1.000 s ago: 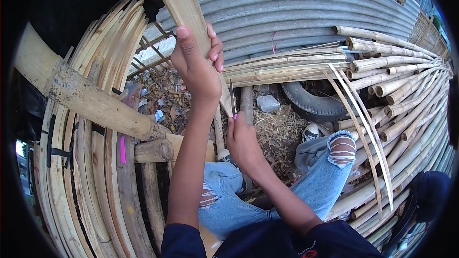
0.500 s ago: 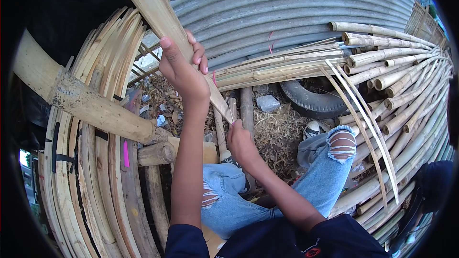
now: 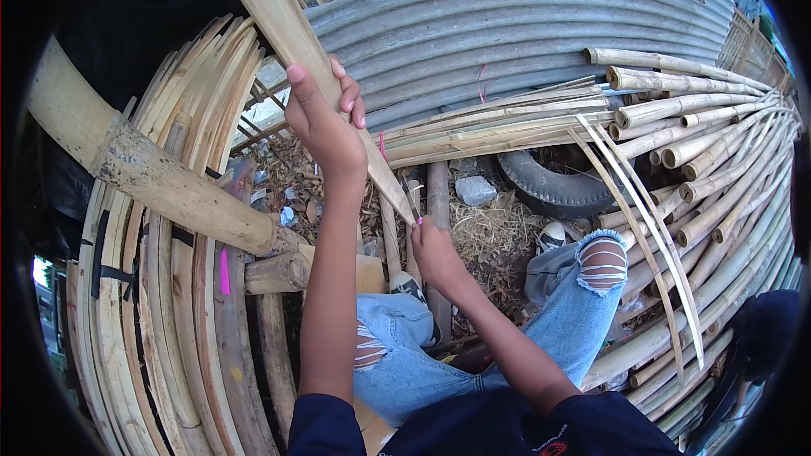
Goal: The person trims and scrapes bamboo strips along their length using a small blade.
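Observation:
A long split bamboo slat slants from the upper left down toward my knees. My left hand is closed round its middle, fingers curled over the far edge and thumb pointing up. At the slat's narrow lower end my right hand is closed in a fist. A small pink bit shows at its fingertips, and a thin pale sliver stands just above. What the right fist grips is hidden by its fingers.
A thick bamboo pole crosses at left over stacked bamboo strips. Bundled bamboo poles lie at right, two thin strips leaning before them. Behind are a tyre and corrugated sheeting. A person is at far right.
My right hand has shifted slightly down and to the right along with the slat's lower end. The left hand keeps its hold. The whole view has tilted a little.

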A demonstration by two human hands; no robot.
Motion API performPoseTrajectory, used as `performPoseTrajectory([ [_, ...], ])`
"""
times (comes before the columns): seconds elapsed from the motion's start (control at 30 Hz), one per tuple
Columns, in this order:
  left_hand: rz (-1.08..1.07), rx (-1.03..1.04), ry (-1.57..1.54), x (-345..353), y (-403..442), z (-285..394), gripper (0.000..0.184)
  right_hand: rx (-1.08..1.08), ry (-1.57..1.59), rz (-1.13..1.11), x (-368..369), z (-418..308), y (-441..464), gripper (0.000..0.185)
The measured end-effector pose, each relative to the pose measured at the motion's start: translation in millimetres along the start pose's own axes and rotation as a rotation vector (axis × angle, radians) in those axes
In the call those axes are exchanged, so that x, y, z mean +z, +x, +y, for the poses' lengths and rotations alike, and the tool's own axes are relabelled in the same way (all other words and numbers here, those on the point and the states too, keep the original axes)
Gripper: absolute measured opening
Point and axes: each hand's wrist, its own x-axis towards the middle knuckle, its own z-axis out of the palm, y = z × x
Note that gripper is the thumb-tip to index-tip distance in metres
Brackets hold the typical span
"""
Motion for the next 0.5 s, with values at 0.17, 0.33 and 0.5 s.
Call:
performPoseTrajectory([
  [0.17,-0.023,0.017,-0.025,-4.5,5.1,-4.3,0.058,-0.016,0.051,-0.008,-22.2,-72.5,-5.0,0.023],
  [0.33,-0.03,-0.014,-0.034,-7.2,-1.9,1.3,0.058,0.053,0.004,0.045,14.8,1.8,-10.8,0.024],
  [0.5,-0.013,-0.01,0.015,-10.0,3.8,-3.7,0.061,-0.022,0.012,0.013,-0.5,-26.5,-3.4,0.022],
])
